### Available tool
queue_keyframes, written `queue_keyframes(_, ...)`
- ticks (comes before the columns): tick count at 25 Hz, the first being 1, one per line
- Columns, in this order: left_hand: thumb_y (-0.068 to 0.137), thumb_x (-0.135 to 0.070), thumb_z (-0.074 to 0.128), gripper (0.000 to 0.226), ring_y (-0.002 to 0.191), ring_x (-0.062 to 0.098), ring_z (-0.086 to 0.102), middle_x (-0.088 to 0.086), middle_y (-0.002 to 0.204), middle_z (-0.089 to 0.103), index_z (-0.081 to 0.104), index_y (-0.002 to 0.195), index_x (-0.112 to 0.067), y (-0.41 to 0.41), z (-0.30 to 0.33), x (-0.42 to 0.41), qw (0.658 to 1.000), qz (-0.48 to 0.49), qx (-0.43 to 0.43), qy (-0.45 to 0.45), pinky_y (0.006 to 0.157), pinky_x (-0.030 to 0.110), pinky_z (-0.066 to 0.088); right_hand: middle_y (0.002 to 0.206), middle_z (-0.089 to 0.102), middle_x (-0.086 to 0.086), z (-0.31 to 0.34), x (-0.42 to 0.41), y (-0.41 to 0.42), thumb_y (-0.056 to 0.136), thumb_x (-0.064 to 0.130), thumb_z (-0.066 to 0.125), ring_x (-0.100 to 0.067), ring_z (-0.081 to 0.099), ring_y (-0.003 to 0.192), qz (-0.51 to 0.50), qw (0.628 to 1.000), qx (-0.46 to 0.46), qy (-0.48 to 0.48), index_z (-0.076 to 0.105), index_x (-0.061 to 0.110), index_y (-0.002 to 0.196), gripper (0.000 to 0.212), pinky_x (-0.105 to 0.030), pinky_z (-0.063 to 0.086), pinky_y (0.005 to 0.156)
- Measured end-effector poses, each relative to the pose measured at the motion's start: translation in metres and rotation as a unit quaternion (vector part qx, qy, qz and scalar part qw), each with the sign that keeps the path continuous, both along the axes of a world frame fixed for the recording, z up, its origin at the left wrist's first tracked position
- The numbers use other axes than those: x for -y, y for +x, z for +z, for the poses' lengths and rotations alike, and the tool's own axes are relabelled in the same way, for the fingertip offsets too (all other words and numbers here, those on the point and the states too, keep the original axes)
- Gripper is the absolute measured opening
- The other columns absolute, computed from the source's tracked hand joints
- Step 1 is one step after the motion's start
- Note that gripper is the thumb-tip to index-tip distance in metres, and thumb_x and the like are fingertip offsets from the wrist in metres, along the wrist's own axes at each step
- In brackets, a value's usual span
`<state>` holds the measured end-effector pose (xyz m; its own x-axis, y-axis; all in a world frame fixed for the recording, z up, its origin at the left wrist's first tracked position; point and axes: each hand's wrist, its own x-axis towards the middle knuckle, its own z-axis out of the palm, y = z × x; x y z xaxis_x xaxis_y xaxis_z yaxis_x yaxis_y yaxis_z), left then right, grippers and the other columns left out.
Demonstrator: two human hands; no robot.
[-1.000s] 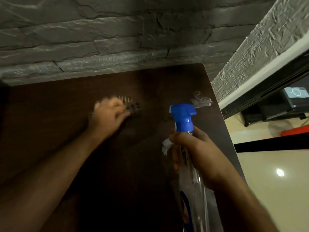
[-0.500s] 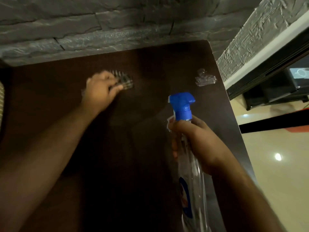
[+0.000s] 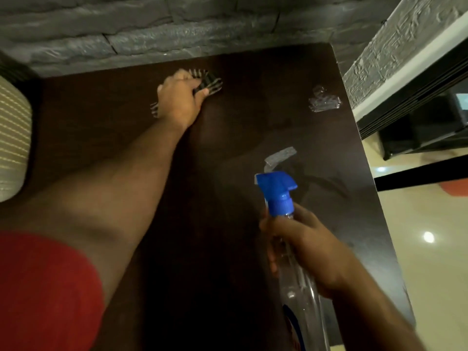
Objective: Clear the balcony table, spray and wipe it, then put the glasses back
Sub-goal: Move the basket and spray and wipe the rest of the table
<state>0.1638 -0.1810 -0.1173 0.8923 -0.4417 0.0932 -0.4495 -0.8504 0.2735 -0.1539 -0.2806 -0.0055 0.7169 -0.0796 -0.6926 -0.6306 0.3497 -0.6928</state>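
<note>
The dark brown table (image 3: pixel 228 249) fills the middle of the head view. My left hand (image 3: pixel 179 100) reaches far across it and grips a dark striped cloth (image 3: pixel 210 81), pressed on the tabletop near the back wall. My right hand (image 3: pixel 309 249) holds a clear spray bottle (image 3: pixel 298 287) by its neck, upright over the table's right side; its blue trigger head (image 3: pixel 276 191) points right. No glasses are in view.
Strips of clear tape (image 3: pixel 324 102) stick to the table's far right corner, with another strip (image 3: pixel 281 155) nearer. A grey stone wall (image 3: pixel 177 26) backs the table. A woven cream cushion (image 3: pixel 12 138) sits at left. Glossy floor (image 3: pixel 430 262) lies beyond the right edge.
My left hand has slid the cloth further toward the back wall and slightly right. The right hand with the bottle has stayed over the table's right side while the view shifted.
</note>
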Motion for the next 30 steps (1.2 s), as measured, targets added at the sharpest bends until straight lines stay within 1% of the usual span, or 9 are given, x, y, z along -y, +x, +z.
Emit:
queue_keyframes(7,0.094,-0.044,0.050,0.037,0.110,0.023,0.049,0.000,0.120,0.055,0.063,0.121,-0.023,-0.093,-0.004,0.035,0.996,-0.090,-0.020,-0.002,0.091,0.036,0.032,0.059,0.046,-0.019,-0.006,-0.002,-0.016,0.080,0.012,0.068,-0.027,0.044,0.045,-0.020,1.000,-0.008,-0.003,0.052,0.006,0.095,0.023,-0.034,0.040,0.045)
queue_keyframes(11,0.088,-0.039,0.056,0.030,0.096,0.023,0.053,0.001,0.106,0.059,0.069,0.107,-0.021,-0.206,0.003,-0.039,0.973,-0.221,-0.061,-0.010,0.078,0.034,0.034,0.063,0.053,-0.022,0.010,0.022,-0.031,0.071,0.023,0.065,-0.035,0.047,0.054,0.017,1.000,0.018,-0.019,0.051,0.004,0.100,0.037,-0.043,0.041,0.056)
queue_keyframes(14,0.087,-0.045,0.048,0.039,0.091,0.029,0.056,0.003,0.101,0.062,0.071,0.099,-0.017,-0.205,0.004,-0.101,0.990,-0.131,-0.042,-0.018,0.076,0.041,0.042,0.060,0.054,-0.018,0.011,0.041,-0.046,0.073,0.023,0.067,-0.032,0.049,0.051,0.030,0.999,0.017,-0.014,0.053,0.007,0.097,0.033,-0.042,0.043,0.056)
queue_keyframes(18,0.090,-0.043,0.051,0.037,0.105,0.034,0.054,0.008,0.113,0.059,0.068,0.110,-0.017,-0.112,0.005,-0.015,0.998,0.060,-0.021,0.010,0.087,0.042,0.040,0.061,0.054,-0.017,0.008,0.044,-0.062,0.072,0.025,0.068,-0.031,0.050,0.050,0.040,0.999,0.019,-0.009,0.053,0.006,0.104,0.040,-0.041,0.045,0.055)
queue_keyframes(21,0.092,-0.040,0.052,0.031,0.106,0.028,0.050,0.003,0.117,0.056,0.066,0.114,-0.022,-0.148,0.007,0.036,0.998,0.009,-0.051,0.023,0.089,0.041,0.037,0.061,0.054,-0.017,0.007,0.041,-0.072,0.073,0.024,0.066,-0.032,0.049,0.050,0.054,0.998,0.033,0.004,0.051,0.006,0.107,0.042,-0.042,0.044,0.055)
queue_keyframes(23,0.092,-0.041,0.051,0.031,0.102,0.024,0.050,0.000,0.112,0.056,0.066,0.115,-0.024,-0.228,0.007,0.002,0.992,-0.108,-0.064,0.024,0.086,0.043,0.039,0.059,0.054,-0.016,0.009,0.042,-0.077,0.073,0.023,0.065,-0.031,0.049,0.048,0.061,0.997,0.038,0.002,0.051,0.004,0.102,0.037,-0.041,0.043,0.054)
queue_keyframes(25,0.089,-0.044,0.049,0.035,0.094,0.025,0.055,-0.002,0.105,0.059,0.068,0.109,-0.023,-0.274,0.009,-0.060,0.990,-0.132,-0.058,-0.005,0.077,0.041,0.041,0.056,0.055,-0.014,0.008,0.044,-0.081,0.075,0.024,0.065,-0.029,0.051,0.046,0.071,0.997,0.042,-0.003,0.051,0.006,0.096,0.031,-0.039,0.045,0.053)
queue_keyframes(27,0.087,-0.046,0.046,0.039,0.093,0.031,0.057,0.001,0.103,0.061,0.070,0.100,-0.019,-0.249,0.007,-0.096,0.997,-0.075,-0.028,0.017,0.076,0.041,0.039,0.057,0.056,-0.013,0.007,0.047,-0.086,0.076,0.025,0.065,-0.029,0.052,0.047,0.077,0.996,0.045,0.002,0.051,0.008,0.096,0.029,-0.038,0.046,0.054)
queue_keyframes(30,0.090,-0.042,0.050,0.036,0.104,0.036,0.053,0.009,0.114,0.059,0.068,0.107,-0.016,-0.164,-0.002,-0.056,0.997,0.070,0.020,0.016,0.085,0.043,0.038,0.060,0.056,-0.013,0.004,0.042,-0.092,0.075,0.025,0.065,-0.028,0.052,0.047,0.082,0.996,0.036,0.011,0.052,0.010,0.100,0.032,-0.038,0.047,0.053)
